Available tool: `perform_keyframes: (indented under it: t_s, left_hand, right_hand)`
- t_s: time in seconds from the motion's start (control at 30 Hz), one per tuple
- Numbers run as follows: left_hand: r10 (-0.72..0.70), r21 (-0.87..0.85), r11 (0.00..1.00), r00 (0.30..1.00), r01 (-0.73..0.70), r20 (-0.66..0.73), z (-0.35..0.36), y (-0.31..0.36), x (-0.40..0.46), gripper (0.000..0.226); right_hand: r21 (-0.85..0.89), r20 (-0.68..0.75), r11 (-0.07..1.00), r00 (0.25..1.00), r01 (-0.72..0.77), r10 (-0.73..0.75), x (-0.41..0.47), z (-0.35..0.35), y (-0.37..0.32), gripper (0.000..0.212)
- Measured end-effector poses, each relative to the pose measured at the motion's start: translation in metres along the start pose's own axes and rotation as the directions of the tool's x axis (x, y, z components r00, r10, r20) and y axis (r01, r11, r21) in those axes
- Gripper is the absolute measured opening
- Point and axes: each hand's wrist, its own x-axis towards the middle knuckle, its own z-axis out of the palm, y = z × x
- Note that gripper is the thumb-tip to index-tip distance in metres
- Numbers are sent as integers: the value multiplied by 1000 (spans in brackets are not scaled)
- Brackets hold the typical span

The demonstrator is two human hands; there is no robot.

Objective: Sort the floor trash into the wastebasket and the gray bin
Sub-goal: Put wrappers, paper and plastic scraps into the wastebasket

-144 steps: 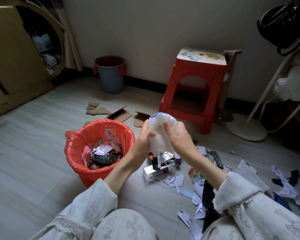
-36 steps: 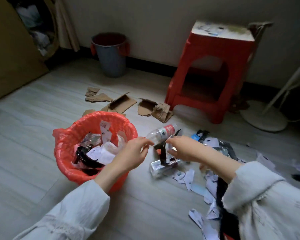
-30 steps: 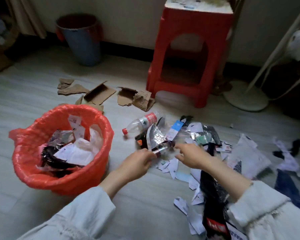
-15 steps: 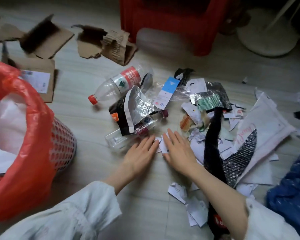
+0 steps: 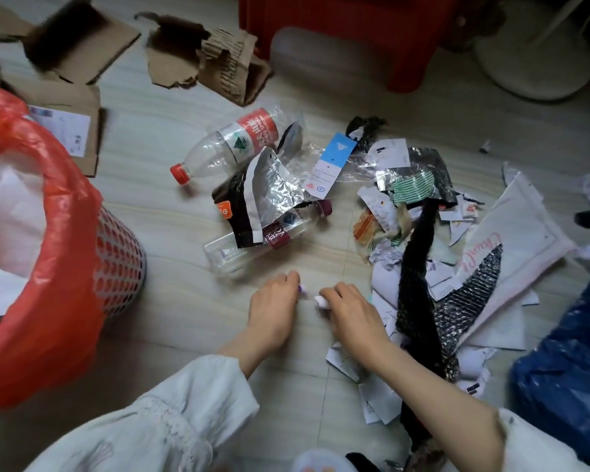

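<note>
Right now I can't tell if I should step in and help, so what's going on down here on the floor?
A person is sorting floor trash. Both hands are down on the pale floor, the left hand and right hand each pinching small white paper scraps. The red-lined mesh wastebasket sits at their left, already holding white litter. Two clear plastic bottles, a silver foil wrapper and torn brown cardboard are not yet sorted.

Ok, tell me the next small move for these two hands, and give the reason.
Probably lift both hands and carry the scraps to the wastebasket. The left hand and right hand are closed on small paper scraps pinched off the floor, and the red-lined wastebasket, already holding paper, stands just to the left.
</note>
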Motion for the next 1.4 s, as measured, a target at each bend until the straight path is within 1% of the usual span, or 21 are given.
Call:
perform_keyframes:
  t_s: [0.1,0.17,0.23,0.3,0.4,0.47,0.53,0.57,0.63,0.67,0.73,0.77,0.83,0.9,0.93,1.0,1.1,1.2,1.3,1.33,1.4]
  left_hand:
    - [26,-49,998,1000,-26,9,1,-11,-13,18]
    - [11,-127,992,999,-16,-36,-5,-20,-20,21]
    - [-2,-217,976,992,-26,-125,-22,-24,-26,25]
    - [13,-272,958,959,-94,-283,-46,-22,-32,27]
    - [32,-307,924,847,-228,-531,-94,-14,-48,24]
    - [32,-319,897,766,-306,-643,-129,-11,-65,24]
    - [13,-294,891,667,-345,-745,-162,-16,-81,25]
    - [-8,-270,904,616,-332,-787,-175,-22,-89,25]
    - [-92,-231,949,512,-215,-854,-204,-46,-112,23]
    - [-151,-242,961,473,-137,-868,-213,-59,-119,22]
    - [-284,-307,952,419,12,-862,-227,-91,-134,22]
    - [-350,-350,933,418,79,-838,-232,-107,-141,22]
    - [-476,-448,876,478,181,-738,-236,-130,-150,30]
    - [-552,-516,825,530,231,-644,-240,-144,-157,37]
    - [-564,-530,815,536,235,-629,-241,-149,-159,37]
    - [-559,-529,818,527,226,-640,-243,-152,-160,39]
    - [-503,-499,852,512,158,-696,-246,-142,-157,41]
    - [-379,-425,905,507,29,-774,-244,-116,-146,37]
    - [-230,-337,934,519,-120,-823,-231,-83,-130,32]
    - [-179,-313,936,544,-164,-820,-224,-71,-125,31]
    - [-79,-275,937,635,-216,-768,-202,-51,-110,32]
  right_hand:
    - [77,-18,994,997,-75,76,-10,-9,0,25]
    - [177,-31,976,991,-123,131,-10,-16,1,23]
    - [289,-81,947,982,-141,171,-6,-29,-8,19]
    - [395,-106,909,976,-133,189,2,-47,-24,16]
    - [550,-163,829,961,-98,222,13,-78,-56,11]
    - [710,-184,704,958,-27,222,16,-104,-85,6]
    - [817,-203,574,961,59,190,19,-128,-118,2]
    - [844,-208,528,966,97,155,20,-138,-133,3]
    - [876,-208,452,977,169,37,22,-155,-178,8]
    - [878,-209,437,978,192,-11,24,-159,-196,10]
    - [858,-212,454,971,239,-109,27,-166,-234,12]
    - [844,-200,472,967,253,-160,29,-170,-252,21]
    - [795,-149,542,954,273,-261,33,-174,-277,39]
    - [703,-78,651,940,288,-332,37,-178,-292,52]
    - [688,-42,671,939,276,-342,39,-178,-295,55]
    - [746,-14,626,945,227,-326,39,-176,-296,54]
    - [840,-28,517,965,163,-260,35,-170,-285,42]
    - [915,-70,382,985,128,-160,31,-166,-257,29]
    - [912,-87,402,996,78,4,26,-160,-215,21]
    - [904,-84,424,995,52,58,24,-156,-198,19]
    - [858,-84,513,981,-18,175,23,-144,-160,19]
